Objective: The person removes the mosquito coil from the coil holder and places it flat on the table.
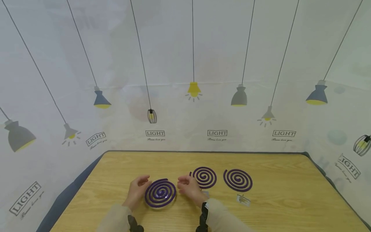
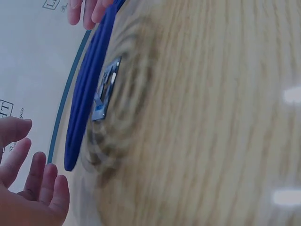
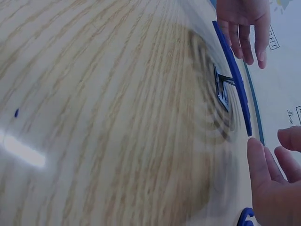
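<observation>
A purple mosquito coil [image 1: 161, 193] sits raised over the table on a small metal stand [image 3: 223, 94], its spiral lying roughly flat. To its left is my left hand [image 1: 137, 191], fingers loosely bent beside the rim. My right hand [image 1: 189, 188] stands at the opposite side, fingers spread loosely and holding nothing. In the left wrist view the coil [image 2: 87, 99] appears edge-on above the stand, and the left fingertips are close to its near end. The right wrist view has the right fingertips just below the coil's edge.
Two more purple coils, a middle one [image 1: 204, 176] and a right one [image 1: 238, 179], lie on the wooden table [image 1: 275, 206]. A flat metal stand [image 1: 243, 200] lies before the right one; another metal piece [image 1: 205, 193] is partly hidden behind my right wrist.
</observation>
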The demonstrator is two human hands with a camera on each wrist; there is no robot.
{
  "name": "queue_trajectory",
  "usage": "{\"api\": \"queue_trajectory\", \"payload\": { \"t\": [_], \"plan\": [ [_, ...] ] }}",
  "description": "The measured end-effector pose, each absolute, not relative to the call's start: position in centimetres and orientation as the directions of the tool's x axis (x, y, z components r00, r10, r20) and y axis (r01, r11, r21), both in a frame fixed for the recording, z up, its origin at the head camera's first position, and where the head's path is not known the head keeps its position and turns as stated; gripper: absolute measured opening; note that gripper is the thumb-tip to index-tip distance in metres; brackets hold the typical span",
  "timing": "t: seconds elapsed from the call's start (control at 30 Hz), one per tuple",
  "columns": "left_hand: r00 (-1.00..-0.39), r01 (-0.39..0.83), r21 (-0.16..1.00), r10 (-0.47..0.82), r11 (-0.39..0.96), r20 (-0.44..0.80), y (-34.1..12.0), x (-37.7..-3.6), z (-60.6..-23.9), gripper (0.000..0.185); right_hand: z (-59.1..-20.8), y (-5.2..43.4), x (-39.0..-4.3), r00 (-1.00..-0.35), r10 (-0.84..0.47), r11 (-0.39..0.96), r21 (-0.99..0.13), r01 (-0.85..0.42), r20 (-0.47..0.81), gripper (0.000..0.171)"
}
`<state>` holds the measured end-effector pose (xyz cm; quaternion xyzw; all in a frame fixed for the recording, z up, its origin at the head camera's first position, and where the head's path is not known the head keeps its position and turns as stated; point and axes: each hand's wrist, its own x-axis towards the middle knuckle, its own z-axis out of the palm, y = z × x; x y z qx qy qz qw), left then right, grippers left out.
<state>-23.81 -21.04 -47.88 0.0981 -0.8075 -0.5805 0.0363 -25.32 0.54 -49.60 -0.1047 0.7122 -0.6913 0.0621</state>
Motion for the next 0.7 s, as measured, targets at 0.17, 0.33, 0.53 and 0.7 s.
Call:
{"api": "queue_trajectory", "payload": {
  "t": [0.17,0.33,0.53,0.7],
  "plan": [
    [-0.976,-0.144,0.946,-0.199,0.289,-0.088,-21.4,-23.7,-48.8,0.036,-49.8,0.0,-25.2,-0.971,-0.235,0.107,-0.991,-0.075,0.048,0.026],
    [-0.976,-0.142,0.950,-0.197,0.278,-0.089,-21.6,-23.7,-49.3,0.038,-48.8,-0.3,-24.5,-0.976,-0.214,0.171,-0.985,-0.002,-0.035,0.028],
    [-0.974,-0.152,0.953,-0.202,0.262,-0.099,-22.0,-23.6,-49.8,0.040,-49.3,-0.3,-24.5,-0.975,-0.223,0.214,-0.976,-0.028,-0.021,0.029],
    [-0.980,-0.135,0.948,-0.179,0.290,-0.085,-22.3,-23.6,-50.2,0.039,-49.5,-0.3,-24.6,-0.974,-0.225,0.199,-0.980,-0.026,-0.020,0.029]
  ]
}}
